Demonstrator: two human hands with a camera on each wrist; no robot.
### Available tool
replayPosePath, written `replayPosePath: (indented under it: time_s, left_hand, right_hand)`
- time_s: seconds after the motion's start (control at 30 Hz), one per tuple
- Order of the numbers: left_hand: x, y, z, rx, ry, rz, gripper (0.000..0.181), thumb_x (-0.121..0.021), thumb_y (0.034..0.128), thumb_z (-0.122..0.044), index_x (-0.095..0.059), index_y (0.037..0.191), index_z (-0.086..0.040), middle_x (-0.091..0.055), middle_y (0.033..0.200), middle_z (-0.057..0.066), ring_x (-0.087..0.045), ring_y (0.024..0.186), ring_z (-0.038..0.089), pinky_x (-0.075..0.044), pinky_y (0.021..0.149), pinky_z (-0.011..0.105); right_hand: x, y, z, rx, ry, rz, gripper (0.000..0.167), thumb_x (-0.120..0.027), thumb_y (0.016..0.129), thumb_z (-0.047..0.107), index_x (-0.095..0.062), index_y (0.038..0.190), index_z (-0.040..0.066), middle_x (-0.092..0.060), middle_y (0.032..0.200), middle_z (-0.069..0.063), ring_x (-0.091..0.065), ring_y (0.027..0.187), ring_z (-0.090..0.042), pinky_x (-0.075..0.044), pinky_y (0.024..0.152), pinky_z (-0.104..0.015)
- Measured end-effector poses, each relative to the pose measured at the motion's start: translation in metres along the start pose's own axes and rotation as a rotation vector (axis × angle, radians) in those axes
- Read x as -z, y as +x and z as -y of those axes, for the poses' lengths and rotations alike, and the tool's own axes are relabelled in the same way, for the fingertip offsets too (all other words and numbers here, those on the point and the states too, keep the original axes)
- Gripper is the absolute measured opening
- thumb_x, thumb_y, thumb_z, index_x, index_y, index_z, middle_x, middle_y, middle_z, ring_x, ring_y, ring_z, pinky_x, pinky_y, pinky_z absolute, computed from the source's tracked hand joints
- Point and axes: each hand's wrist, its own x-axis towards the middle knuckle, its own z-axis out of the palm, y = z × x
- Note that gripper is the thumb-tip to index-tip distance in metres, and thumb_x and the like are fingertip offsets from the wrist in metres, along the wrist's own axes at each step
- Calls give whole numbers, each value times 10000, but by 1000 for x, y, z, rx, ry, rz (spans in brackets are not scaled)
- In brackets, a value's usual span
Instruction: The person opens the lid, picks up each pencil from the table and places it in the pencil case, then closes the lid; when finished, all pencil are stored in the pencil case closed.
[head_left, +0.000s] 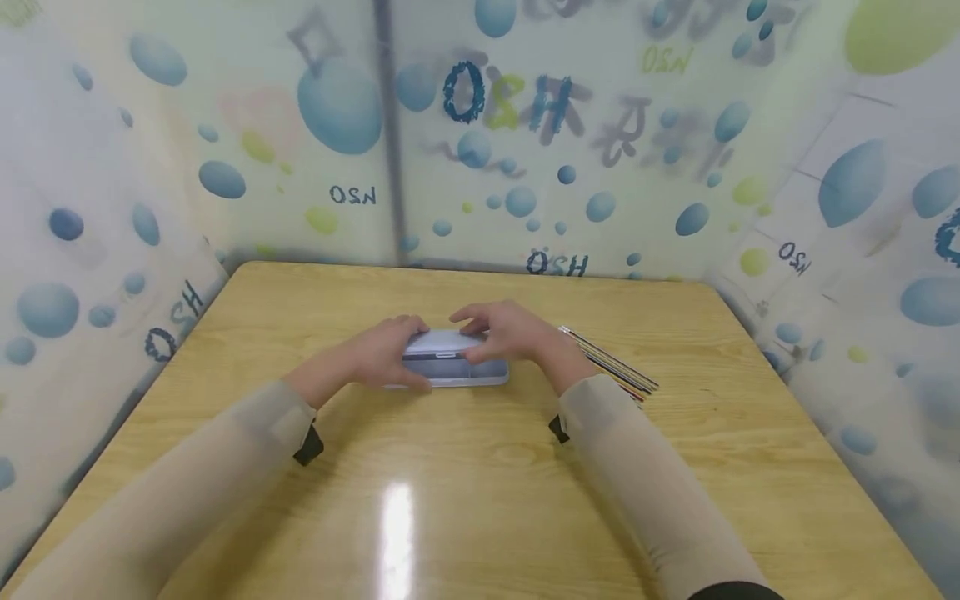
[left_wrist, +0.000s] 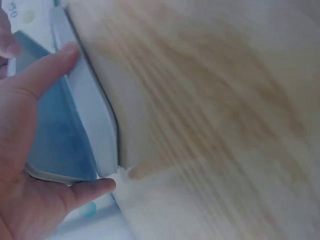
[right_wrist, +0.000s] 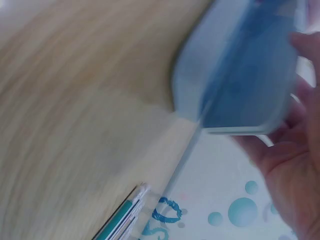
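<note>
A pale blue-grey pencil case [head_left: 491,375] lies on the table with its hinged lid partly raised. At its left end my left hand [head_left: 386,354] grips the case, the thumb low on the front edge and the fingers behind. My right hand [head_left: 513,333] holds the lid [right_wrist: 252,85] near its right end, between thumb and fingers. In the left wrist view the thumb presses on the side of the base [left_wrist: 95,115]. Much of the inside is hidden from the head view. Several thin pencils [head_left: 611,362] lie beside the right wrist.
The wooden table [head_left: 480,467] reaches the patterned wall covering [head_left: 465,200] at the back and sides. In the right wrist view the white-tipped ends of the pencils [right_wrist: 120,217] lie near the table's far edge. A bright light reflection shows at the front of the table.
</note>
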Motion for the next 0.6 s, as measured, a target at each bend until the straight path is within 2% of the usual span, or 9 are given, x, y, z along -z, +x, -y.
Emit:
replayPosePath:
  time_s: [0.13,0.27,0.47,0.6]
  left_hand:
    - [2,2,3,1,-4,6,958,-960,832,-441,-513,1517,56,-616,1457,270,-623,1268,388,-528,1078,541]
    - [1,-6,11,5,-56,-21,964,-950,846,-442,-508,1566,24,-550,1551,286,-589,1323,394,-516,1089,557]
    - [10,-21,21,-50,-139,-96,678,-886,934,-306,-625,1504,-49,-621,1507,225,-610,1329,390,-498,1105,586]
    - [15,-25,22,-89,-163,-119,476,-848,970,-256,-716,1397,-91,-699,1417,163,-661,1260,359,-525,1088,607]
  right_hand:
    - [1,-1,0,17,-63,31,531,-845,971,340,-695,1452,173,-733,1442,-8,-660,1370,-221,-492,1201,-439]
    - [-4,-3,1,14,-113,43,450,-827,987,373,-741,1387,184,-712,1458,1,-634,1377,-213,-467,1222,-433]
    - [-6,-8,-4,40,-166,29,461,-818,1002,391,-739,1398,168,-699,1485,-36,-622,1413,-244,-448,1242,-444]
    - [-3,-20,-7,38,-148,-3,512,-842,987,412,-725,1427,179,-679,1524,-38,-597,1462,-258,-425,1264,-458]
